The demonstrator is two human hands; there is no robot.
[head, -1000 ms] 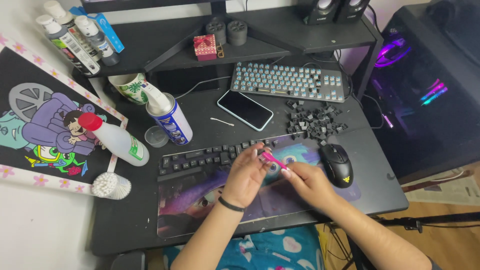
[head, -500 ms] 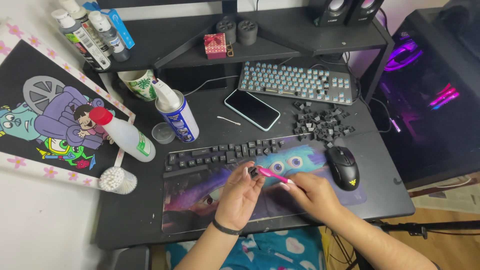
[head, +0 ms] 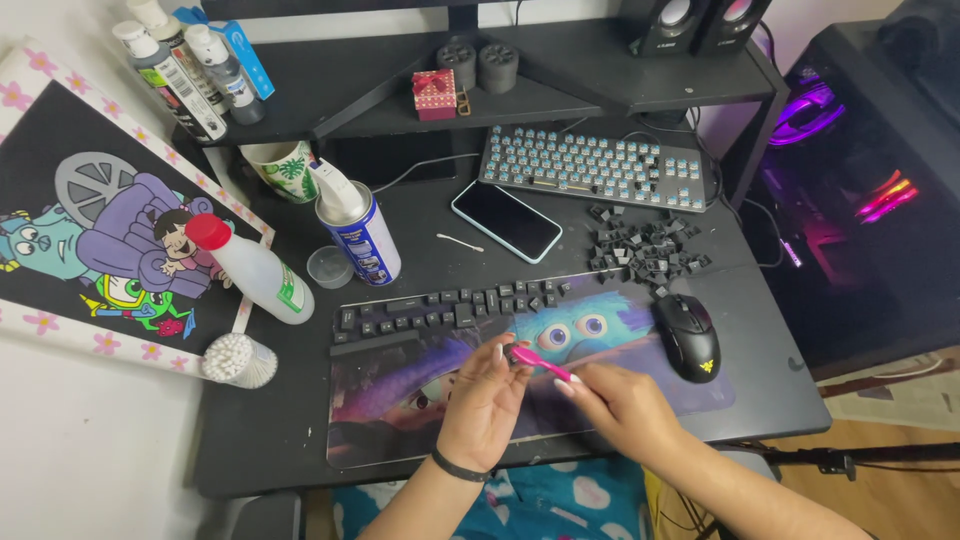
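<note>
My left hand (head: 482, 405) is cupped over the desk mat (head: 400, 410), its fingertips pinching a small black keycap that is mostly hidden. My right hand (head: 612, 405) holds a small pink brush (head: 541, 364) with its tip against that keycap. Just beyond my hands, rows of black keycaps (head: 450, 304) lie lined up along the mat's far edge. A loose heap of black keycaps (head: 645, 249) sits farther right, in front of the bare keyboard (head: 595, 165) with its blue switches exposed.
A black mouse (head: 686, 337) rests on the mat's right end. A phone (head: 505, 220), a cotton swab (head: 458, 242), a spray can (head: 358, 232), a red-capped bottle (head: 250, 268), a small cup (head: 329, 267) and a swab jar (head: 240, 360) stand left. A lit computer case (head: 860, 180) is right.
Both hands have drawn back from the keycap rows toward me, still together with the brush on the keycap. The camera view has shifted slightly.
</note>
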